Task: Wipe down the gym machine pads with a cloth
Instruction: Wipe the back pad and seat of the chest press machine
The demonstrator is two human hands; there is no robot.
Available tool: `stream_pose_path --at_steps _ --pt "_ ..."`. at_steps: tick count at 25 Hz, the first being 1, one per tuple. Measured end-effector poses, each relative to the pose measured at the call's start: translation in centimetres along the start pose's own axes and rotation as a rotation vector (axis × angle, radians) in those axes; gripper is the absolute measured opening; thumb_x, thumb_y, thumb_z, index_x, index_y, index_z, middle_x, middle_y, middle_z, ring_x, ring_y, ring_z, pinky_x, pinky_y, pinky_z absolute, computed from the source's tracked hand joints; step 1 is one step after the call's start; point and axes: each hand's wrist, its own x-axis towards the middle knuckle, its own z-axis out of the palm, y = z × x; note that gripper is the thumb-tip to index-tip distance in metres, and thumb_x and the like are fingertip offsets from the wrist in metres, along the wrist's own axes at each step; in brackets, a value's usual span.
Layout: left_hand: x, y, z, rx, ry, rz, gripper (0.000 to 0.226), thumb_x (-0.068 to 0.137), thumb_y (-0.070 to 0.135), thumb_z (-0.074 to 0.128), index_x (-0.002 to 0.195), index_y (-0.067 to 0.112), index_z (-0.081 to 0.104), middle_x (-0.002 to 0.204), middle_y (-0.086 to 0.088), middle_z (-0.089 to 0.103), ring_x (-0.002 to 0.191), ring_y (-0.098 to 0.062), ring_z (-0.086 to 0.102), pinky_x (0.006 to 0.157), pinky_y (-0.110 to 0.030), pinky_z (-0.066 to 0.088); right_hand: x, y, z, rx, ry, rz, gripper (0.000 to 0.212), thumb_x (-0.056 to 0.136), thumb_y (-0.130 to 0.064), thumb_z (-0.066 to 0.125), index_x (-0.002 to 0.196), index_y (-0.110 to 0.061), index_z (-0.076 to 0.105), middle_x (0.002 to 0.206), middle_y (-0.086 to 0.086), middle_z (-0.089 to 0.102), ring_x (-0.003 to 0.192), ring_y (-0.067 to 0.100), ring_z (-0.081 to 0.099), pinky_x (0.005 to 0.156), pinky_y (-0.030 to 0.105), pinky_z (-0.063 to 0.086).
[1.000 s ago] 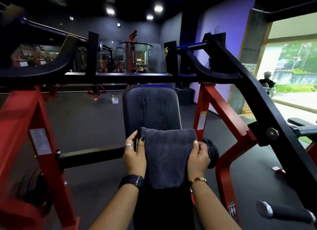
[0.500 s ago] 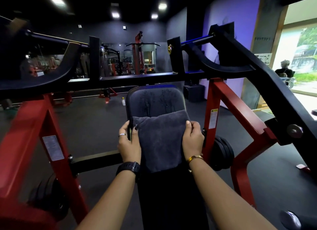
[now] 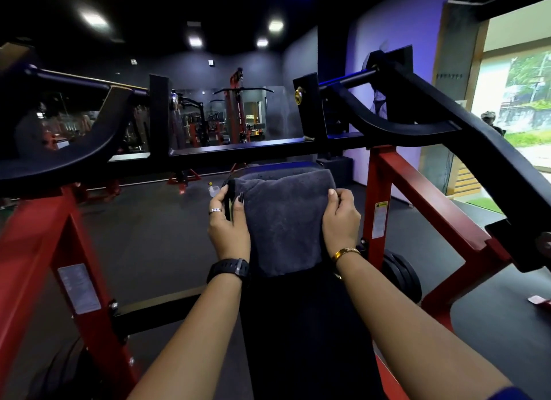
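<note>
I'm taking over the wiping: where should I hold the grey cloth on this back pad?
By its two side edges, one hand from each side, as the left hand and right hand do now. The cloth lies flat across the pad, so gripping both edges probably keeps it spread.

black pad (image 3: 301,325) — grey cloth (image 3: 283,220) draped over it

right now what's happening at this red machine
A person is wiping the machine's black back pad with a dark grey cloth. The left hand grips the cloth's left edge and the right hand pinches its right edge, holding it spread flat over the pad's upper part, almost at the top. The pad below the cloth is uncovered.
</note>
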Motion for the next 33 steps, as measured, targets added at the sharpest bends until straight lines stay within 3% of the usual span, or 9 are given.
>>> stream_pose_path --at_steps 6,10,13,16,18,21,24,28,33 --pt "3.2 -0.9 1.7 0.083 -0.064 0.0 0.037 0.091 0.024 0.058 0.128 0.024 0.049 0.119 0.004 0.059 0.106 -0.008 0.054 0.087 -0.017 0.039 4.6 1.0 3.8 -0.229 -0.041 0.022 0.027 0.101 -0.036 0.03 0.099 -0.013 0.045 0.081 0.005 0.056 0.076 0.03 0.054 0.06 0.032 0.033" --pt "2.9 -1.3 2.3 0.177 -0.036 0.07 0.042 0.089 0.021 0.06 0.129 0.022 0.047 0.118 -0.004 0.063 0.105 -0.024 0.061 0.081 -0.022 0.041 5.9 0.8 4.7 -0.446 0.001 0.048 0.025 0.099 -0.031 0.036 0.109 -0.01 0.047 0.112 0.014 0.055 0.099 0.037 0.053 0.068 0.038 0.038" --pt "2.4 -1.3 2.7 0.187 0.009 0.065 0.043 0.089 0.018 0.06 0.13 0.022 0.047 0.119 -0.004 0.063 0.103 -0.028 0.062 0.077 -0.022 0.04 3.2 -1.6 5.6 -0.486 0.084 0.043 0.045 0.094 -0.032 0.045 0.136 -0.02 0.032 0.141 0.012 0.034 0.124 0.034 0.034 0.099 0.048 0.03" --pt "2.9 -1.5 2.6 0.206 -0.019 0.073 0.045 0.089 0.018 0.06 0.132 0.022 0.046 0.122 -0.005 0.062 0.106 -0.028 0.061 0.078 -0.025 0.041 -1.4 -3.1 8.3 -0.39 -0.168 -0.138 0.071 0.084 -0.067 0.032 0.144 -0.044 0.002 0.157 0.004 -0.002 0.142 0.032 -0.001 0.11 0.057 0.005" --pt "3.0 -1.6 2.2 0.326 -0.109 0.171 0.048 0.09 0.021 0.057 0.135 0.025 0.042 0.126 -0.005 0.06 0.106 -0.028 0.061 0.079 -0.029 0.046 -1.5 -2.0 9.6 -0.412 -0.247 -0.178 0.076 0.073 -0.082 0.018 0.14 -0.055 -0.006 0.157 0.001 -0.016 0.142 0.033 -0.019 0.107 0.064 -0.007" --pt "4.1 -1.3 1.8 0.588 -0.246 0.398 0.05 0.09 0.029 0.056 0.138 0.027 0.041 0.13 -0.002 0.058 0.1 -0.033 0.063 0.075 -0.039 0.051 0.6 -0.3 9.4 -0.515 -0.201 -0.247 0.081 0.066 -0.09 0.003 0.14 -0.057 -0.001 0.158 0.002 -0.013 0.141 0.035 -0.021 0.103 0.072 -0.006" --pt "5.5 -1.7 1.6 0.719 -0.263 0.625 0.048 0.085 0.039 0.051 0.13 0.022 0.052 0.109 -0.004 0.067 0.09 -0.03 0.063 0.074 -0.038 0.051 1.7 0.3 9.0 -0.578 -0.194 -0.3 0.083 0.065 -0.09 0.0 0.14 -0.056 0.003 0.158 0.002 -0.011 0.141 0.036 -0.019 0.1 0.076 -0.002" --pt "7.8 -2.8 0.7 0.535 -0.317 0.685 0.043 0.086 0.035 0.039 0.123 0.025 0.057 0.107 0.004 0.064 0.102 -0.013 0.047 0.093 -0.034 0.032 1.7 0.3 9.0 -0.612 -0.156 -0.27 0.078 0.07 -0.087 0.017 0.141 -0.055 0.006 0.159 0.002 -0.009 0.142 0.037 -0.017 0.097 0.078 0.0" --pt "12.1 -3.3 2.1 0.232 -0.545 0.562 0.036 0.093 0.03 0.031 0.105 0.024 0.065 0.113 0.005 0.063 0.11 -0.011 0.055 0.1 -0.035 0.041 0.6 -1.3 10.2 -0.608 -0.235 -0.258 0.092 0.062 -0.091 0.028 0.14 -0.054 -0.005 0.155 0.006 -0.023 0.138 0.042 -0.026 0.094 0.079 -0.005"
